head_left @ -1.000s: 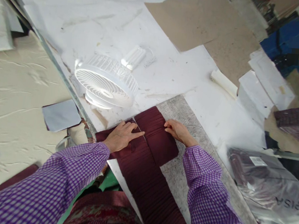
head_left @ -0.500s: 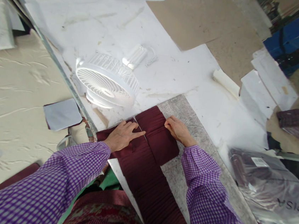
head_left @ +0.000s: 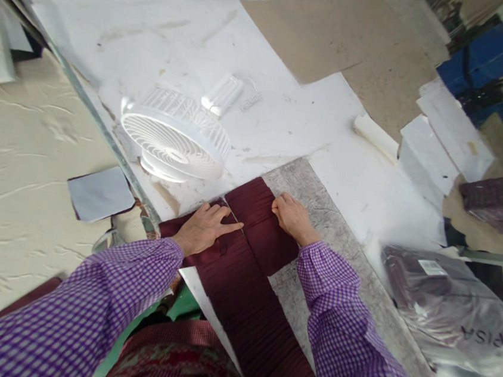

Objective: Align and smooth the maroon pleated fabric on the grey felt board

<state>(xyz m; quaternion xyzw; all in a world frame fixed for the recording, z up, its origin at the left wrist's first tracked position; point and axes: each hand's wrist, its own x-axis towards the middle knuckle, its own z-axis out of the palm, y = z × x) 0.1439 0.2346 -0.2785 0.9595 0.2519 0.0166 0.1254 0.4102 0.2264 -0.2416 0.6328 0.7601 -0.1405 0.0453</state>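
Observation:
My left hand lies on a maroon fabric piece at the table's edge. Its index finger is stretched out to the seam beside a pleated maroon panel. At that panel's far right edge, my right hand has its fingers curled together in a pinch on the cloth; the exact fingertip contact is partly hidden. A long gathered maroon strip runs from the panel toward my body. Beneath the fabric lies a grey mottled board.
A white fan stands just beyond my left hand. Brown paper sheets cover part of the white table. To the right sit a clear plastic bag with dark contents and a folded maroon stack. Cream sheeting lies left.
The view has shifted slightly, moving most things a little left. My right hand has drawn slightly inward along the panel's edge; my left hand stays in place on the fabric.

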